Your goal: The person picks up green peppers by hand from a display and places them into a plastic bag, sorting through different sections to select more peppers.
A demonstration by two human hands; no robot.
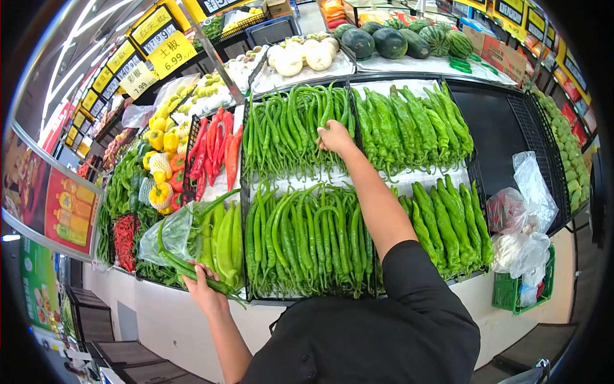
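My left hand (206,291) is closed around a few long green chili peppers (176,261) at the lower left, over the front edge of the stand. Beside them lies a clear plastic bag (167,238), next to pale green peppers (225,246). My right hand (335,137) reaches to the back row, its fingers pinched on a green chili pepper at the right part of a bed of long green chili peppers (281,131). In front of that bed, another row of long green chili peppers (304,240) hangs side by side.
Wrinkled green peppers (412,125) lie right of my right hand, with more (451,224) in front. Red peppers (216,148) and yellow bell peppers (164,139) are at left. Watermelons (390,43) sit behind. A green basket (505,291) with bagged goods stands at right.
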